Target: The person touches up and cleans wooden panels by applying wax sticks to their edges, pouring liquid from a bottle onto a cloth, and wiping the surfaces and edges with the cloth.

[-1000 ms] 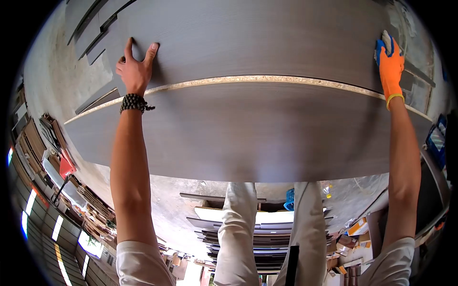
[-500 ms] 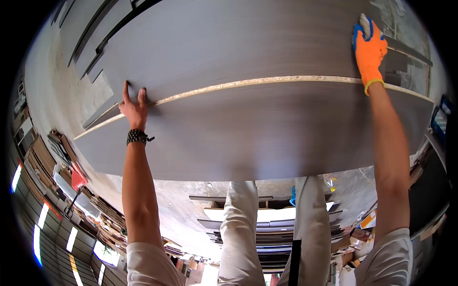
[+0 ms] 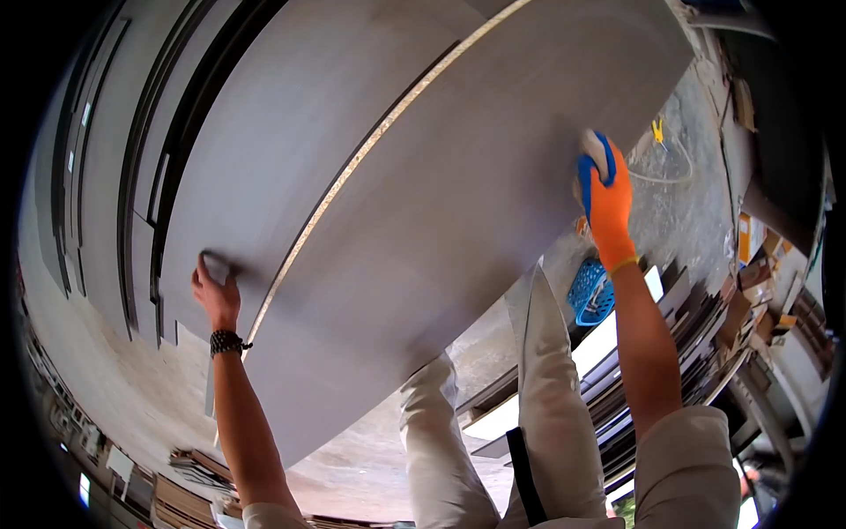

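A large grey-brown panel (image 3: 458, 194) with a pale chipboard edge (image 3: 352, 163) lies against another grey panel (image 3: 291, 106) beyond it. My bare left hand (image 3: 218, 298), with a dark beaded bracelet at the wrist, rests over the farther panel just left of the chipboard edge. Its thumb and forefinger are apart, and it holds nothing visible. On my right hand (image 3: 610, 198) is an orange glove with a blue palm. Its fingers are closed around a pale beige wad (image 3: 597, 152), perhaps cloth, at the near panel's right edge.
Several dark-edged panels (image 3: 132, 176) lie stacked at the left. On the concrete floor to the right are a blue plastic basket (image 3: 591, 293), a yellow tool (image 3: 658, 132) and a pale hose (image 3: 674, 176). Stacked boards (image 3: 696, 339) and cardboard boxes (image 3: 751, 238) stand by my legs' right side.
The view has turned, so the panels now slant up to the right. My right hand has come from the farther panel to the near panel's edge. My left hand stays near the chipboard edge.
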{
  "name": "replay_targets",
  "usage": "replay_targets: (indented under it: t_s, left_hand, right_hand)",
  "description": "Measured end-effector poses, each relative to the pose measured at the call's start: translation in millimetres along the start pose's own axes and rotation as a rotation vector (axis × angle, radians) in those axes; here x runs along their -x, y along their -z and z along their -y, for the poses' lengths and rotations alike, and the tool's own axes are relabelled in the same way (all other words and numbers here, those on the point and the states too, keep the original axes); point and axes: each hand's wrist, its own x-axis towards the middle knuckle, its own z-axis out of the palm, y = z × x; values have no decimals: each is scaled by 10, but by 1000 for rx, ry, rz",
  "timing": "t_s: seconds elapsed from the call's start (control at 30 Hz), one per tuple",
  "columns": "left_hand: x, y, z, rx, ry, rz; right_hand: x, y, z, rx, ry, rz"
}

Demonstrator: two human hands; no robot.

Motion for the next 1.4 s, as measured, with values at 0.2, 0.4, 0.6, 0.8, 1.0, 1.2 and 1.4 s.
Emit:
replay_targets:
  t_s: [0.2, 0.4, 0.6, 0.8, 1.0, 1.2, 1.4]
  left_hand:
    - [-132, 2, -2228, -152, -454, 292]
    - [-128, -365, -2064, -287, -582, 184]
    - [194, -283, -3023, -662, -522, 411]
    - [3706, -1448, -5462, 258, -1047, 484]
    - [6052, -4308, -7075, 203, -1168, 676]
    - [6694, -5514, -7584, -176, -1036, 412]
    - [6668, -5922, -7398, -63, -1249, 125]
  right_hand:
    - [1425, -535, -817, 267, -432, -60]
    - [1329, -577, -612, 3, -400, -169]
    - [1804, 182, -1051, -411, -286, 34]
    - [3855, 1134, -1800, -641, -751, 107]
    - [4989, 1767, -2554, -616, -1073, 263]
    - [5008, 2147, -3136, -748, -957, -88]
    - [4990, 2248, -3356, -794, -981, -83]
